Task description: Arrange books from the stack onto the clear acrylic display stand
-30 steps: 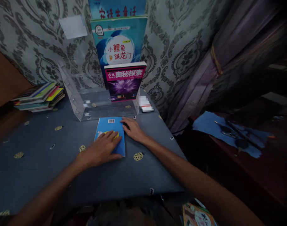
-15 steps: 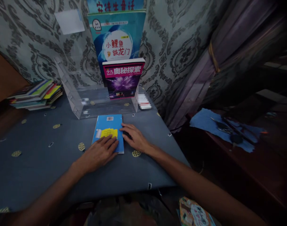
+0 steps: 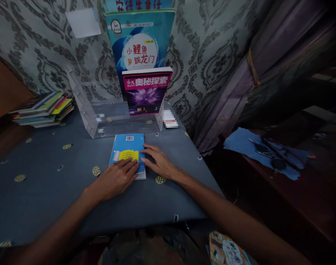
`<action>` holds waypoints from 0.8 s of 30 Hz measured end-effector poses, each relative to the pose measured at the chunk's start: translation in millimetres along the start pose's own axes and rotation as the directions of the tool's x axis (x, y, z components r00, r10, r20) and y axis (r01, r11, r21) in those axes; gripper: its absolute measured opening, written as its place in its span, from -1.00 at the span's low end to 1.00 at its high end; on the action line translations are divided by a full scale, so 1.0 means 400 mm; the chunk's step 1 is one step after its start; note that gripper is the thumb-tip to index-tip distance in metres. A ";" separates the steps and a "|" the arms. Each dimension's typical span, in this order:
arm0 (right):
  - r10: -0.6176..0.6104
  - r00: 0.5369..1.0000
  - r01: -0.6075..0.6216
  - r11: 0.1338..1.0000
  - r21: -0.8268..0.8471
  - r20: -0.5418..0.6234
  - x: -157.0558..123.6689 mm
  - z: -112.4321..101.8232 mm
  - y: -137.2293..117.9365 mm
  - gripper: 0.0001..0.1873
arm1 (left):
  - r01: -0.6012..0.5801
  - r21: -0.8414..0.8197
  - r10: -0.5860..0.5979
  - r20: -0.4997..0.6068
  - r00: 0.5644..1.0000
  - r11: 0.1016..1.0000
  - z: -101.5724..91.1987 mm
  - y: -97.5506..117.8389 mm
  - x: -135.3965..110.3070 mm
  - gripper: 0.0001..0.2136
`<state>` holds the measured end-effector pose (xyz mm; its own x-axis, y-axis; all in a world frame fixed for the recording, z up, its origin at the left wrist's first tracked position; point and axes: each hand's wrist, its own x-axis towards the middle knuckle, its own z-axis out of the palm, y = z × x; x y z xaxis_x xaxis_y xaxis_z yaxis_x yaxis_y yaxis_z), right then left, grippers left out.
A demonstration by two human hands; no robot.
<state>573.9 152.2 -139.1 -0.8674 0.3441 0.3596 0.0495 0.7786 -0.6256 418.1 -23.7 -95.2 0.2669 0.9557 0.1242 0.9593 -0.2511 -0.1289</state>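
Note:
A blue book (image 3: 135,145) with a barcode and a yellow patch lies in front of me on the table, barcode side up. Its lower right corner is raised a little, and white pages (image 3: 142,176) show beneath. My left hand (image 3: 118,176) rests over the lower part of the cover, fingers stretched out towards the right edge. From the right, my right hand (image 3: 159,162) touches the book's right edge with extended, slightly parted fingers. Behind the book stands a clear plastic rack (image 3: 115,127), which holds a purple and pink book (image 3: 146,94) upright.
Taller blue books (image 3: 140,35) stand behind the purple one. A stack of books (image 3: 43,110) lies at the table's back left. Beyond the table's right edge, a blue cloth (image 3: 239,141) with tools lies on a dark red surface. Another book (image 3: 225,250) is low at the front.
The blue cover's lower right corner has lifted from the pages, baring white paper below it. Both hands stay nearly in place; the whole view has shifted slightly.

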 end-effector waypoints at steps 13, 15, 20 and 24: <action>-0.001 0.990 0.008 0.999 -0.044 0.145 -0.004 -0.010 -0.003 -0.13 | 0.036 0.015 -0.036 0.007 0.999 0.999 0.018 0.015 -0.008 -0.59; -0.008 0.988 0.018 0.998 -0.063 0.156 -0.005 -0.008 0.001 -0.07 | 0.042 0.002 -0.042 0.005 0.999 0.999 0.021 0.017 -0.009 -0.58; 0.000 0.983 0.015 0.997 -0.082 0.182 -0.008 -0.006 0.004 -0.04 | 0.044 -0.023 -0.045 -0.017 0.999 0.999 0.023 0.015 -0.013 -0.60; 0.015 0.982 0.001 0.996 -0.085 0.188 -0.009 -0.009 -0.002 -0.04 | 0.033 -0.026 -0.034 -0.004 0.999 0.999 0.022 0.005 -0.023 -0.59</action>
<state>578.8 152.4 -137.4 -0.9442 0.2510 0.2133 0.0907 0.8205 -0.5644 416.6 -31.5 -105.3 0.2350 0.9629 0.1329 0.9698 -0.2230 -0.0989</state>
